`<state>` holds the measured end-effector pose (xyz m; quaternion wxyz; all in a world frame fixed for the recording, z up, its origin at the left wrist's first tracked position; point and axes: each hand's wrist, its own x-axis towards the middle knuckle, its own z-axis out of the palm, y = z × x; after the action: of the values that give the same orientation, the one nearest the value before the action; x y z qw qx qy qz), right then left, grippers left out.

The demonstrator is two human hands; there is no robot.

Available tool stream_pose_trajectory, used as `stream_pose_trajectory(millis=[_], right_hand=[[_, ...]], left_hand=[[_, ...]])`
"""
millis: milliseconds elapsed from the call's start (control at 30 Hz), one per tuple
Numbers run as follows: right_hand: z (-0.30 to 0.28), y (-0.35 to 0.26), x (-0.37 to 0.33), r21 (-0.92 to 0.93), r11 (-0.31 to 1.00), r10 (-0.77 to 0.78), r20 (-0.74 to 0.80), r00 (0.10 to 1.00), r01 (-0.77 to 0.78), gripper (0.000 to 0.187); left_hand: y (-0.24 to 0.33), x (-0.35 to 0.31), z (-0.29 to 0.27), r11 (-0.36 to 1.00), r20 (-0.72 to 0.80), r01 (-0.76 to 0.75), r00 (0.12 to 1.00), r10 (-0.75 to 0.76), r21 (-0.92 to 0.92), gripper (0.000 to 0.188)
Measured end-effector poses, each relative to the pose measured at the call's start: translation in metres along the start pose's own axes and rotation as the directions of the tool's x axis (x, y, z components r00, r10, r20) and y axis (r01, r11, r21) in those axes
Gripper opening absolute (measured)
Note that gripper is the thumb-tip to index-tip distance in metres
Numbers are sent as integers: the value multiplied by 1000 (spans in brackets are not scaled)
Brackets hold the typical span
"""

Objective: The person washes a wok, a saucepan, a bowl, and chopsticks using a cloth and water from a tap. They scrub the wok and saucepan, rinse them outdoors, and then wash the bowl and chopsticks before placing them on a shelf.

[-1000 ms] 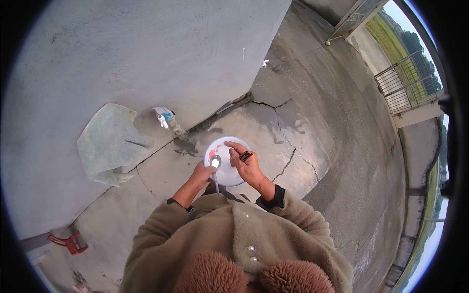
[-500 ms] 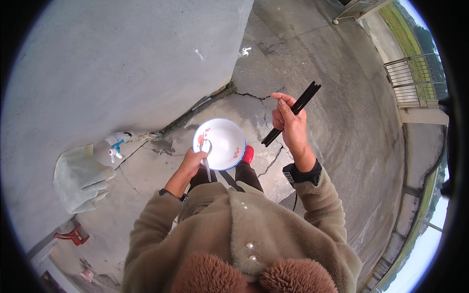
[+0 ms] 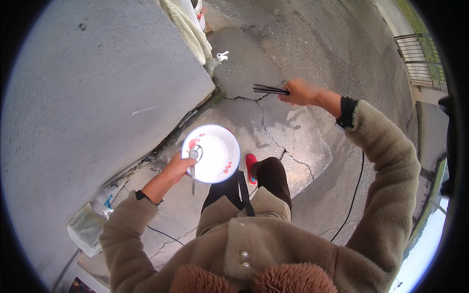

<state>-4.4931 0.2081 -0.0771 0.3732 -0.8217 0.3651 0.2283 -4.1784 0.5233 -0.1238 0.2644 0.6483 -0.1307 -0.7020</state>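
My left hand (image 3: 177, 167) is closed on the near left rim of a white enamel basin (image 3: 215, 151) with a blue edge and red flower prints. A metal spoon (image 3: 195, 155) is pinned against that rim under my fingers, its bowl over the basin's inside and its handle hanging outside. Out to the right and farther ahead, my right hand (image 3: 302, 92) is closed around a bundle of dark chopsticks (image 3: 268, 89). Their free ends point left, slightly fanned apart. The ends inside my fist are hidden.
A grey wall (image 3: 122, 88) runs along the left, with a white tap (image 3: 221, 56) and a hanging cloth (image 3: 188, 31) at its corner. Another cloth (image 3: 87, 229) hangs lower left by a blue-and-white tap (image 3: 107, 202). Cracked concrete (image 3: 264, 122) lies below; a metal gate (image 3: 420, 58) stands far right.
My right arm has stretched outward and the chopsticks have swung from a slant to nearly level, pointing left. The basin and spoon have shifted slightly left. My view has moved toward the wall's corner.
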Motion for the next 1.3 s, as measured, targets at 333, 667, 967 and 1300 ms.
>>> stream_pose_trajectory(millis=[333, 667, 967, 1300], right_hand=[[19, 99, 317, 12, 986, -147, -426, 893, 168, 34], [44, 109, 424, -190, 869, -493, -260, 830, 457, 29], [33, 84, 461, -535, 669, -675, -147, 723, 516, 33], [18, 96, 471, -627, 459, -834, -59, 549, 630, 37]], left_hand=[[-1, 311, 62, 901, -149, -44, 989, -23, -432, 47], [-8, 481, 80, 783, -292, -115, 952, -89, -612, 47], [19, 537, 58, 806, -367, -209, 930, -11, -554, 44], [20, 584, 22, 827, -339, -197, 941, 8, -526, 38]])
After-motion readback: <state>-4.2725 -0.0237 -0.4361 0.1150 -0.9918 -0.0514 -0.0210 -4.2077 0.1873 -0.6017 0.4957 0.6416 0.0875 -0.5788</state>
